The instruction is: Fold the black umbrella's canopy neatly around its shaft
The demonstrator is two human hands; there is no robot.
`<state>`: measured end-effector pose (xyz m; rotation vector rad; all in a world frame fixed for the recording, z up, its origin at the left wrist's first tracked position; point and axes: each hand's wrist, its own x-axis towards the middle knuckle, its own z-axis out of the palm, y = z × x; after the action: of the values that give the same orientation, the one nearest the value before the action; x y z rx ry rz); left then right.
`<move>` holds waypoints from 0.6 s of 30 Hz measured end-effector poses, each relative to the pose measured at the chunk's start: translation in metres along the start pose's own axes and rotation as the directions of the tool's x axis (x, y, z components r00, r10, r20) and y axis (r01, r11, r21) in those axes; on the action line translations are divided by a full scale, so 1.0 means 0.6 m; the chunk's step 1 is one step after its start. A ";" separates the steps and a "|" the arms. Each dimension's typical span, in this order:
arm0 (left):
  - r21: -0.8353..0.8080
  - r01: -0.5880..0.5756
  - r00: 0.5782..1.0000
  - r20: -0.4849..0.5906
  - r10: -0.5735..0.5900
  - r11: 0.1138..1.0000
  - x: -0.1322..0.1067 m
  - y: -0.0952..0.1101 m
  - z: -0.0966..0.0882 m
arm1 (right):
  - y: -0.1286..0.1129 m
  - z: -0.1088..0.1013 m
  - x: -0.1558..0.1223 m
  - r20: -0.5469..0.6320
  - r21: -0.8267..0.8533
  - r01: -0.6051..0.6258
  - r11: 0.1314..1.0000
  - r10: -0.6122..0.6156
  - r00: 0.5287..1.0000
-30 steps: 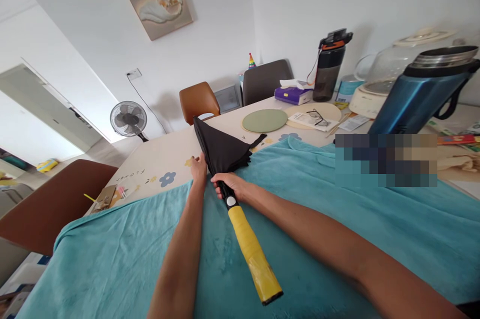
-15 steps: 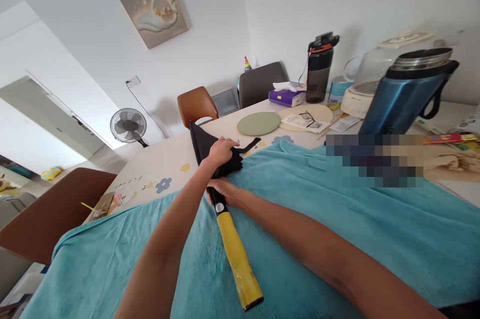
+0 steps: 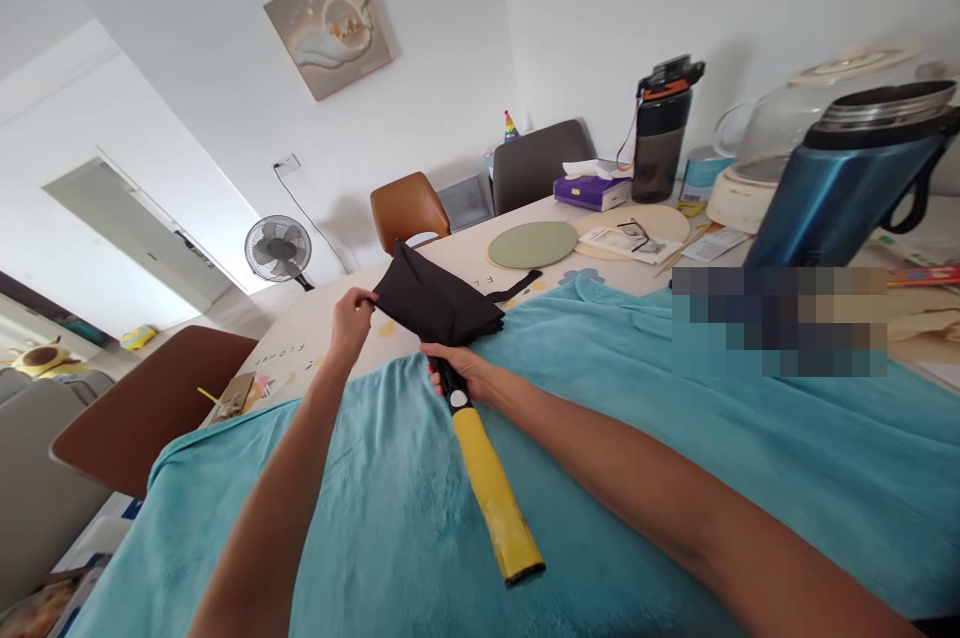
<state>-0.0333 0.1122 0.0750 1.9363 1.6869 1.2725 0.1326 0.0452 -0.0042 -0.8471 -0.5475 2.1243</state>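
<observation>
A folded umbrella (image 3: 442, 293) with a loose black canopy and a yellow handle lies over the turquoise cloth (image 3: 375, 498), its handle end toward me. My right hand (image 3: 461, 371) is wrapped round the black shaft part just above the yellow grip. At the canopy's left edge, my left hand (image 3: 354, 316) pinches a corner of the black fabric and holds it out to the side. The black strap (image 3: 517, 286) sticks out to the right of the canopy. Some of the right hand's fingers are hidden behind the shaft.
On the table's right stand a blue thermos (image 3: 832, 178), a dark water bottle (image 3: 664, 133), a glass kettle (image 3: 772, 133) and a purple tissue pack (image 3: 592, 192). A green round mat (image 3: 532, 245) lies beyond the umbrella. Brown chair (image 3: 150, 408) at left; fan (image 3: 278, 248) behind.
My left hand has moved left from on top of the canopy to its left edge, drawing the fabric out wider. The right hand keeps its hold. The view has shifted slightly.
</observation>
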 end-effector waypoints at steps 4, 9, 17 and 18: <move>-0.038 0.179 0.984 -0.017 -0.180 0.983 -0.045 -0.093 -0.029 | -0.005 -0.004 -0.008 0.095 0.062 -0.035 0.998 0.029 0.995; 0.042 0.231 0.970 0.071 -0.234 0.972 -0.068 -0.188 -0.030 | -0.005 -0.007 -0.008 0.028 -0.032 -0.027 0.999 0.028 0.999; 0.495 -0.175 0.964 0.262 0.046 0.851 -0.072 -0.219 -0.022 | -0.005 -0.007 -0.002 -0.032 -0.041 0.003 0.999 -0.005 0.999; 0.507 -0.207 0.947 0.320 0.040 0.837 -0.071 -0.218 -0.023 | -0.005 -0.006 -0.002 -0.047 -0.047 -0.003 0.999 0.001 0.999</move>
<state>-0.1272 0.1065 -0.0265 2.4323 1.9137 0.5102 0.1373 0.0463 -0.0041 -0.9222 -0.5748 2.0946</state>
